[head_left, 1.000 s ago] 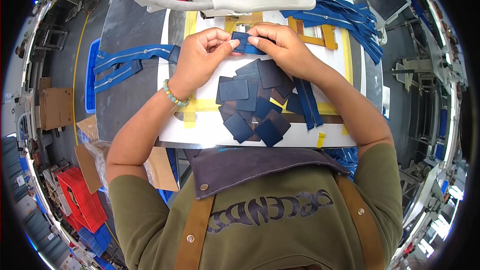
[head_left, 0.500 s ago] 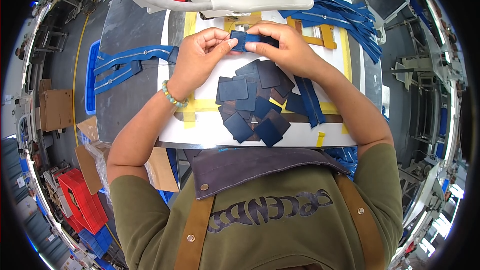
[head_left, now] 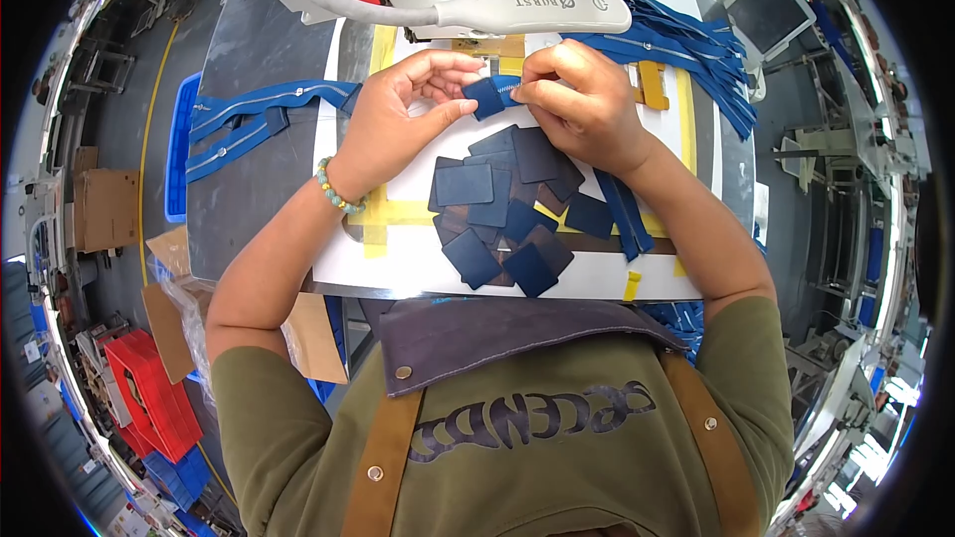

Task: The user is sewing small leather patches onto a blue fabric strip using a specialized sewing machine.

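A small dark blue patch [head_left: 485, 99] sits at the end of a blue zipper [head_left: 506, 86], in front of the machine. My right hand [head_left: 595, 114] pinches the zipper just right of the patch between thumb and fingertips. The zipper's other end hangs below that wrist. My left hand [head_left: 398, 119] has its thumb and fingers apart, the thumb tip at the patch's left edge; whether it touches is hard to see. Below both hands lies a loose pile of dark square patches [head_left: 465, 185], some blue and some brownish.
A white sewing machine [head_left: 532, 10] overhangs the work spot. Joined blue zippers with patches [head_left: 279, 99] lie to the left, and a heap of zippers [head_left: 686, 40] at the far right. Yellow tape [head_left: 398, 214] marks the white board. An open carton [head_left: 318, 338] stands below the table's left edge.
My left hand has loosened from the patch and its fingers have spread. My right hand has turned, now pinching the zipper beside the patch, which tilts more and shows the zipper's teeth.
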`<state>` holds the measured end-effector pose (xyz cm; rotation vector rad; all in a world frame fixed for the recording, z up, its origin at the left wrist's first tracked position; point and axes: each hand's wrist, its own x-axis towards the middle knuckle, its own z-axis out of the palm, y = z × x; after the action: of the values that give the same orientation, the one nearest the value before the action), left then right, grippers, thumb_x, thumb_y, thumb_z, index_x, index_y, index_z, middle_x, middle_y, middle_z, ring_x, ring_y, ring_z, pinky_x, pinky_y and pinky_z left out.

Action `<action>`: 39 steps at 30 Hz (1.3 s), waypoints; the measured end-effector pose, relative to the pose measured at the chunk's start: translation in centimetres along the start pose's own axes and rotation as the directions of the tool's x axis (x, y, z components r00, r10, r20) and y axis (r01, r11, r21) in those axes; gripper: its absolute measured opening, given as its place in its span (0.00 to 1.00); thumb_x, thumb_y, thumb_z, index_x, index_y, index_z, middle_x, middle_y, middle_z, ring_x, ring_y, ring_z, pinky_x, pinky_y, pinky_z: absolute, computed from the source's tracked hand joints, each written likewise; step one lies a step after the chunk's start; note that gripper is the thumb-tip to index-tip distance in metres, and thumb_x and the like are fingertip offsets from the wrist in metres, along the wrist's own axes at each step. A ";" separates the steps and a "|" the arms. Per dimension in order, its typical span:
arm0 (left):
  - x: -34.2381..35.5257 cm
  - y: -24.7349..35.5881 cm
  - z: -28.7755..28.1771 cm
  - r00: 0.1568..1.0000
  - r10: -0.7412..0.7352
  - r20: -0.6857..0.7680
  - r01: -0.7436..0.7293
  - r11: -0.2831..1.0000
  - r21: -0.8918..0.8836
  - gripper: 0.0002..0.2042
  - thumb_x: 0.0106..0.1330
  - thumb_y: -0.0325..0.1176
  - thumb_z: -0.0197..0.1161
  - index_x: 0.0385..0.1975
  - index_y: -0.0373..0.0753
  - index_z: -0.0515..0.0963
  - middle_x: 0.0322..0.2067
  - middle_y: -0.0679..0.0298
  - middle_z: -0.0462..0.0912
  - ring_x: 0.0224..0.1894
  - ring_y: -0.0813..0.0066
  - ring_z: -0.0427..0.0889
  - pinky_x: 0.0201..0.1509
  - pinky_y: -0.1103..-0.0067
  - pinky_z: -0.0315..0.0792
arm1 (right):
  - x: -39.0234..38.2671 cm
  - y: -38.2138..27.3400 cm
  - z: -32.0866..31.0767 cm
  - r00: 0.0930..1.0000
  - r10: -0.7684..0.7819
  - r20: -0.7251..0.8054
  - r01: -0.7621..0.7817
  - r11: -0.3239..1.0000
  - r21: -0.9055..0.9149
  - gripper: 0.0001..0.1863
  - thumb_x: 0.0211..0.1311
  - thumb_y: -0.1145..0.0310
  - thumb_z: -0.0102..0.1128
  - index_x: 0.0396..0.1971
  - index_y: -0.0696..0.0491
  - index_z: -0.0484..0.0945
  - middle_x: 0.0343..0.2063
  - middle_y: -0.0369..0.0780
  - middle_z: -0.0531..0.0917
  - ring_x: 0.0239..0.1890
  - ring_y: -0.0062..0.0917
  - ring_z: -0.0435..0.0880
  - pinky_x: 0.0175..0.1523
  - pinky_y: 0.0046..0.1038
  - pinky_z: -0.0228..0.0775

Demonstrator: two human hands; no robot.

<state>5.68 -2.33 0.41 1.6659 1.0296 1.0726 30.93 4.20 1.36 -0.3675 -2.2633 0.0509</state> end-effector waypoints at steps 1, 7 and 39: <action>0.0 -0.1 0.0 1.000 -0.016 0.004 0.016 0.999 -0.030 0.18 0.74 0.21 0.68 0.62 0.32 0.79 0.50 0.65 0.86 0.54 0.80 0.84 0.63 0.80 0.78 | 0.0 0.0 0.0 1.000 -0.002 0.019 0.002 1.000 0.002 0.07 0.50 0.76 0.74 0.28 0.49 0.84 0.36 0.34 0.84 0.35 0.29 0.85 0.37 0.31 0.78; 0.3 -0.5 -0.1 0.990 -0.142 0.005 0.140 0.970 -0.200 0.18 0.75 0.21 0.66 0.63 0.31 0.78 0.48 0.64 0.87 0.52 0.80 0.84 0.62 0.81 0.78 | 0.1 0.0 0.3 0.998 0.069 -0.003 -0.069 0.997 0.042 0.09 0.48 0.80 0.73 0.27 0.49 0.84 0.36 0.34 0.83 0.35 0.30 0.84 0.37 0.30 0.78; -0.6 0.4 1.1 0.960 0.268 0.076 -0.275 0.872 0.405 0.31 0.63 0.36 0.79 0.66 0.37 0.79 0.55 0.54 0.86 0.55 0.58 0.87 0.61 0.69 0.79 | 0.1 -0.3 0.0 0.996 0.084 -0.032 -0.081 0.992 0.100 0.20 0.44 0.84 0.72 0.40 0.53 0.88 0.39 0.41 0.86 0.39 0.38 0.87 0.43 0.35 0.81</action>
<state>6.63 -3.30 0.43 2.2135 1.0854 1.0641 30.80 3.96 1.47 -0.4063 -2.1999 0.1965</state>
